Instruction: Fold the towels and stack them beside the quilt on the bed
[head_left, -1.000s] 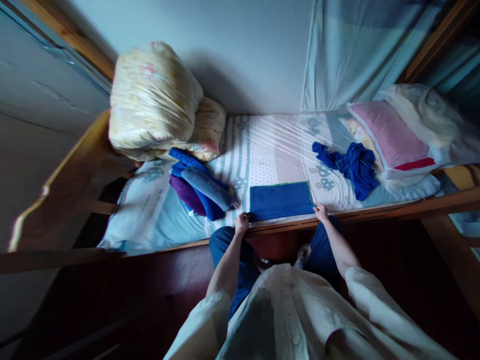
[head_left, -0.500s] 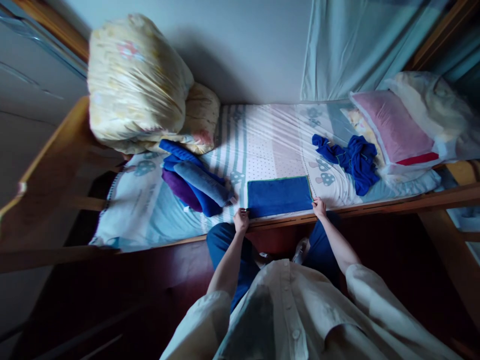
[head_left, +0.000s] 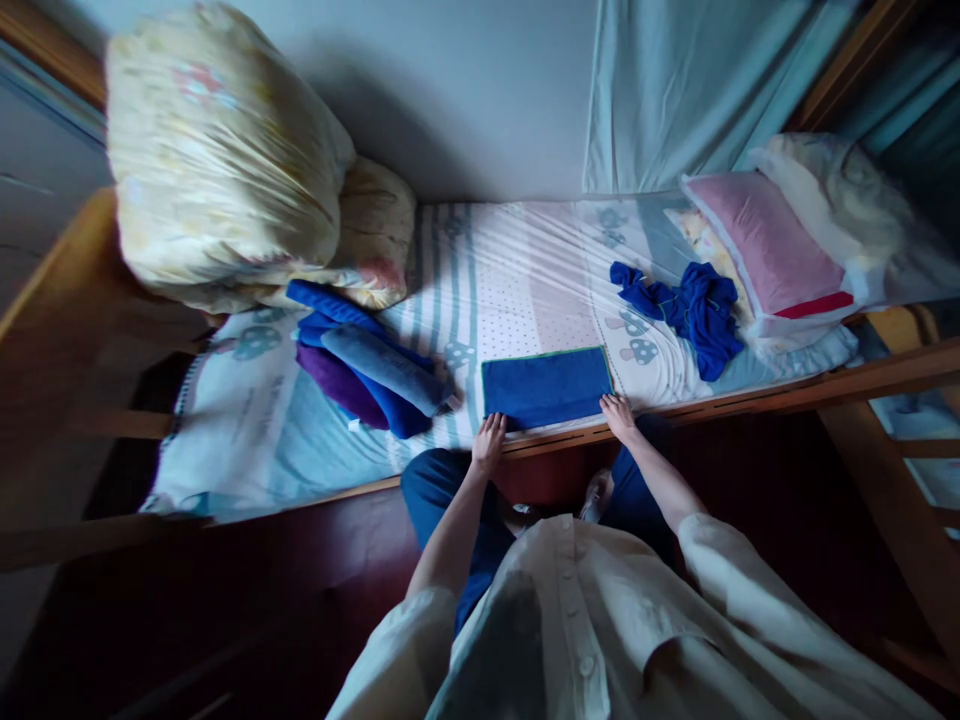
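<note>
A folded blue towel (head_left: pixel 547 388) with green edging lies flat at the bed's front edge. My left hand (head_left: pixel 489 443) rests on its near left corner, fingers stretched forward over the edge. On the near right corner lies my right hand (head_left: pixel 618 415), its fingers also extended on the cloth. Both thumbs are hard to make out. To the left is a group of rolled towels: a grey-blue roll (head_left: pixel 384 368) on top, a purple roll (head_left: pixel 339 385) beside it and blue rolls (head_left: pixel 337 306) around them. A crumpled blue towel (head_left: pixel 701 310) lies to the right.
A large bundled yellow quilt (head_left: pixel 225 160) fills the bed's back left. A pink pillow (head_left: pixel 772 240) lies at the right end, below a pale curtain (head_left: pixel 667 100). The wooden bed rail (head_left: pixel 810 390) runs along the front of the patterned sheet (head_left: pixel 525 280).
Both hands have gone from gripping the towel's near corners to lying over its near edge with fingers extended. The right hand has come slightly inward. The whole view has shifted a little.
</note>
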